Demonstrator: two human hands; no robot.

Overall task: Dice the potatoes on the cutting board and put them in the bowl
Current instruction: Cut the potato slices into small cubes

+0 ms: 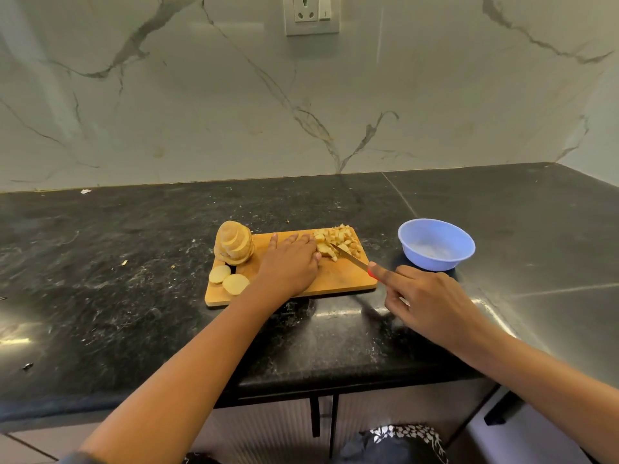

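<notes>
A wooden cutting board lies on the black counter. At its far left stands a stack of potato slices, with two loose round slices in front of it. A pile of diced potato sits at the board's far right corner. My left hand lies flat on the board, fingers straight, their tips touching the dice. My right hand grips a red-handled knife, index finger stretched along it; the blade tip reaches into the dice. A blue bowl stands right of the board.
The black stone counter carries crumbs and scraps. A marble wall with a socket rises behind it. The counter's front edge runs below my forearms, with cabinet doors underneath.
</notes>
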